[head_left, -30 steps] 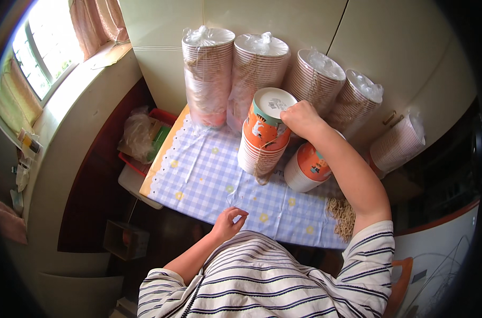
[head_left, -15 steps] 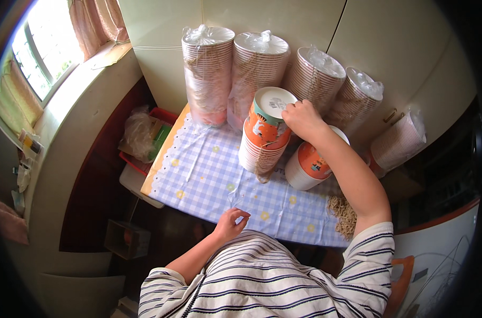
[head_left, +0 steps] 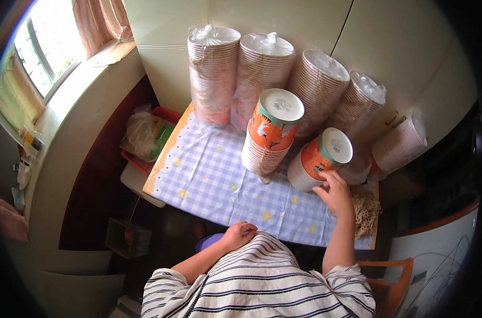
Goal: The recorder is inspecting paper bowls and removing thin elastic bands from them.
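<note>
Paper-cup stack (head_left: 316, 158), the shorter of two unbagged ones, stands bottom up toward the right of the checked tablecloth (head_left: 214, 183), its white base facing upward and its orange printed wall above a column of pale rims. The right hand (head_left: 336, 195) is at the near right side of it. Its forearm runs almost straight up the view from the sleeve of the striped shirt (head_left: 262, 278), with the wrist tipped slightly so that the hand leans left toward the cups. Thumb and index finger stand apart with a moderate gap, the fingertips beside the lower part of the orange wall; whether they touch it cannot be told for certain.

The left hand (head_left: 239, 235) lies low at the near table edge, close against the belly. Its forearm slants up from the lower left, elbow bent outward, back of the hand upward and fingers loosely curled; whether anything sits inside that curl cannot be told. Left of the short stack is a taller cup stack (head_left: 272, 130) with twine hanging at its foot. Clear-bagged stacks (head_left: 265, 77) line the rear, and a twine bundle (head_left: 366, 212) lies just right of the right forearm.
</note>
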### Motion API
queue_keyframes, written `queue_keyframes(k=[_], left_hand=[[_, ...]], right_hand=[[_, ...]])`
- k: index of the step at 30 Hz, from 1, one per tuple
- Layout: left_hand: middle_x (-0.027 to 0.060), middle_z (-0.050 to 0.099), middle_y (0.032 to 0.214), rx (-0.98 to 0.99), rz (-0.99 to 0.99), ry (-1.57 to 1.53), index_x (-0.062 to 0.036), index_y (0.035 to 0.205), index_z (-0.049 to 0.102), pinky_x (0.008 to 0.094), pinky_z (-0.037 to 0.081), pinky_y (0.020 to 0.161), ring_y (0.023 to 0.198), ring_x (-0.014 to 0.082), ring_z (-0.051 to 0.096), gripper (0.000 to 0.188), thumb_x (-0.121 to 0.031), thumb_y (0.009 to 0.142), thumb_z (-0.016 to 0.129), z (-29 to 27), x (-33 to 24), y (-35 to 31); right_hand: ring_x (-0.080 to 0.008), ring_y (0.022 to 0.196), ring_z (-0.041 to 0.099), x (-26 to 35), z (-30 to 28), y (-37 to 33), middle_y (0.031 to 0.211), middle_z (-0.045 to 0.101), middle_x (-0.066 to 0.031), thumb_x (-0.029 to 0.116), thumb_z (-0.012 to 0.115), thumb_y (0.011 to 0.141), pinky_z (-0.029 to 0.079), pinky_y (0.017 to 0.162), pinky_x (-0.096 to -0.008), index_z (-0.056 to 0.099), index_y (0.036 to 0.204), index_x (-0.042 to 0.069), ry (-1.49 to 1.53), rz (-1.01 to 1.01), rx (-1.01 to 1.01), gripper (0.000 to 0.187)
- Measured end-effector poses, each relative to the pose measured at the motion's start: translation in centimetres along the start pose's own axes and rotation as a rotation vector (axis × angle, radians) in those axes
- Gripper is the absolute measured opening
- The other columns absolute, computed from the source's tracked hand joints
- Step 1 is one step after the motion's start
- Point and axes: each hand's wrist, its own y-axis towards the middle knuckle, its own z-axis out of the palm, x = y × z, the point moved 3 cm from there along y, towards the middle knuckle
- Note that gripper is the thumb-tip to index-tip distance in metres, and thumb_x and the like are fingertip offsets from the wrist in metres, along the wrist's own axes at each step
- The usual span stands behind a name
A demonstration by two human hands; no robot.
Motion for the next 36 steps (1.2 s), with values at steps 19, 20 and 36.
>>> queue_keyframes(k=[19, 20, 36], left_hand=[[0.015, 0.066, 0.09, 0.07, -0.026, 0.132, -0.005, 0.099, 0.069, 0.036, 0.052, 0.076, 0.084, 0.0284, 0.066, 0.023, -0.019, 0.082, 0.063, 1.3, -0.9, 1.8], [0.0148, 0.066, 0.09, 0.06, -0.028, 0.143, -0.0051, 0.099, 0.069, 0.0358, 0.052, 0.076, 0.083, 0.0282, 0.066, 0.023, -0.019, 0.082, 0.063, 1.5, -0.7, 2.0], [0.0155, 0.065, 0.092, -0.01, -0.182, 0.1, -0.0048, 0.1, 0.068, 0.0334, 0.052, 0.073, 0.081, 0.0289, 0.065, 0.022, -0.019, 0.085, 0.063, 6.0, -0.7, 1.4]], right_hand=[[-0.0314, 0.084, 0.059, -7.5, -6.8, 1.4, 0.099, 0.055, -0.0128, 0.014, 0.075, 0.073, 0.048, 0.071, -0.038, 0.058, 0.101, 0.002, -0.2, -0.137, -0.374, 0.034], [-0.0332, 0.09, 0.058, -7.2, -6.3, 1.9, 0.101, 0.055, -0.0122, 0.015, 0.077, 0.071, 0.048, 0.074, -0.0399, 0.058, 0.102, 0.002, -0.181, -0.135, -0.352, 0.038], [-0.0332, 0.074, 0.06, -9.0, -2.9, 4.7, 0.086, 0.056, -0.0097, 0.005, 0.072, 0.072, 0.048, 0.062, -0.042, 0.054, 0.087, 0.007, -0.203, -0.333, -0.3, 0.023]])
